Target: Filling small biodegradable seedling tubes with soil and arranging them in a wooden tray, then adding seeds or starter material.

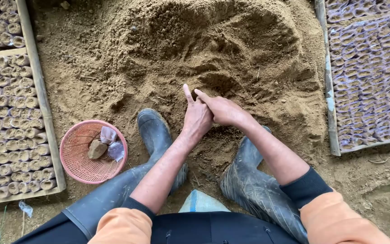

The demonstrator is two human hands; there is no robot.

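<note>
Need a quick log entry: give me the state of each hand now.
Left hand: open, fingers extended, holding nothing, over the heap of loose brown soil.
Right hand: resting against the left hand, nothing visible in it; grip cannot be told.

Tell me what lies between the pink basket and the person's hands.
In the head view, one black rubber boot lies on the sandy soil between the pink basket and the left hand, which the right hand touches.

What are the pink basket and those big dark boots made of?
The pink basket looks like moulded plastic: an even colour and a fine open mesh. The boots look like rubber: smooth, dark, slightly shiny, streaked with mud. Both hands, left hand and right hand, rest together above the sandy soil.
</note>
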